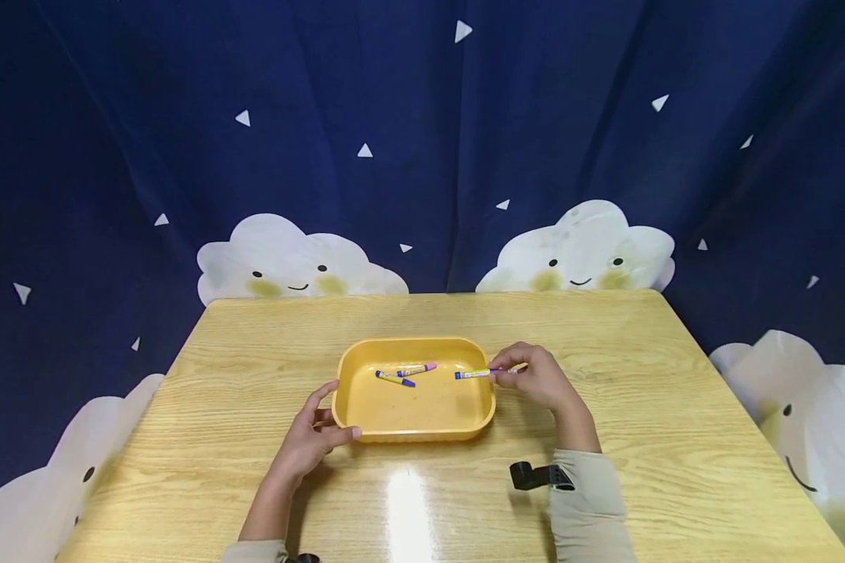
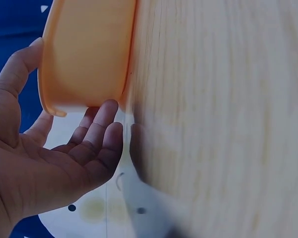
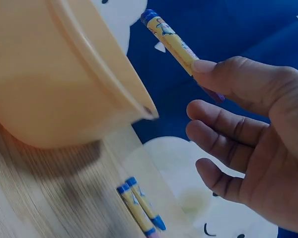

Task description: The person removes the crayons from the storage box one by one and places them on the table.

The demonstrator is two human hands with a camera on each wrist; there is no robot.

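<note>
A yellow plastic tray (image 1: 422,432) stands on the table with its left end between the spread thumb and fingers of my left hand (image 1: 310,442). The thumb lies over the front rim, and the curved fingers rest against the end wall (image 2: 89,54). Over the tray's right rim my right hand (image 1: 538,379) pinches a crayon (image 3: 173,43) with a yellow wrapper, blue end and purple tip. Inside the tray lie a blue-tipped crayon (image 1: 396,379) and a pink-tipped crayon (image 1: 417,370), touching or nearly so. The right wrist view shows two crayons (image 3: 143,204) side by side beyond the tray.
The light wooden table (image 1: 253,344) reaches out on both sides of the tray. At its back hangs a dark blue curtain (image 1: 422,117) with white triangles and smiling clouds (image 1: 584,250). A black strap (image 1: 535,475) sits at the right wrist over a beige sleeve (image 1: 591,508).
</note>
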